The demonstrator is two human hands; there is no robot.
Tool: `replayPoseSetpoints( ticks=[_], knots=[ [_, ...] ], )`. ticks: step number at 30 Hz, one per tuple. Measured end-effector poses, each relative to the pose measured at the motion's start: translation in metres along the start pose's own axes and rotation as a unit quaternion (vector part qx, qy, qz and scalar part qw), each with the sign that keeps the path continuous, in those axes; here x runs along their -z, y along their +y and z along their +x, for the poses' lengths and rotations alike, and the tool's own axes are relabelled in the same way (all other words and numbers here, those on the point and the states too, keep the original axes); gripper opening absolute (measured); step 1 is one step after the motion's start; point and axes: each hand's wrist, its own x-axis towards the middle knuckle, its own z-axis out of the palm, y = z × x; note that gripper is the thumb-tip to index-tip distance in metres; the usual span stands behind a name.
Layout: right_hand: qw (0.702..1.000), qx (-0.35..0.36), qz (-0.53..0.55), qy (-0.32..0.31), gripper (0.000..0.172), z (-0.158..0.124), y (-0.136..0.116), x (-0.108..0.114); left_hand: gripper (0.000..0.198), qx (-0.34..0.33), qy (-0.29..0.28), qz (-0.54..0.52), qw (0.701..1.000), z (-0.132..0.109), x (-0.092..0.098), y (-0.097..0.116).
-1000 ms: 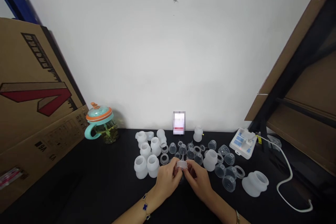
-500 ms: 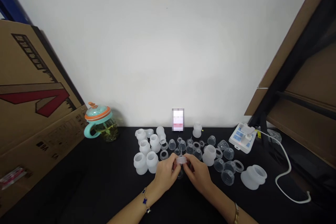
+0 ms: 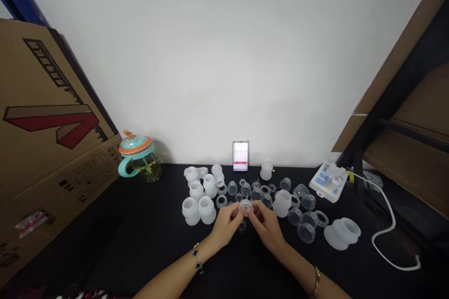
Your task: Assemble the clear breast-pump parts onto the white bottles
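Note:
My left hand (image 3: 227, 222) and my right hand (image 3: 266, 224) pinch a translucent bottle collar (image 3: 246, 205) from both sides, thumbs at its near edge. A thin pointed tip, apparently a teat, stands above the collar. Just below my fingers lies a clear dome cap (image 3: 242, 226) on the black table. White bottles (image 3: 190, 210) with rounded bodies and open necks stand left of my left hand. Another white bottle (image 3: 282, 203) is close to my right hand. Behind my hands are clear caps (image 3: 232, 188), loose rings (image 3: 221, 201) and small teats.
A wide white bottle (image 3: 342, 233) leans at the right, near more clear caps (image 3: 306, 232). A power strip (image 3: 329, 182) with a white cable (image 3: 386, 210) lies beyond. A phone (image 3: 241, 155) rests against the wall. A lidded glass jug (image 3: 141, 159) stands beside the cardboard box (image 3: 38, 187).
The collar has tilted in my fingers, so more of its round face shows. My hands stay together around it. The camera view has shifted slightly.

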Motion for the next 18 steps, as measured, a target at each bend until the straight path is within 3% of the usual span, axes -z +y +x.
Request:
replayPoseSetpoints(
  ticks=[9,18],
  knots=[
    [1.000,0.002,-0.008,-0.030,0.023,0.0036,0.0055,-0.0001,0.034,0.025,0.035,0.072,0.996,0.0010,0.0005,-0.0017],
    [0.994,0.039,-0.091,-0.045,0.019,0.0013,0.0076,-0.0001,0.033,-0.009,0.032,0.181,0.983,-0.0038,0.0012,-0.0031]
  ],
)
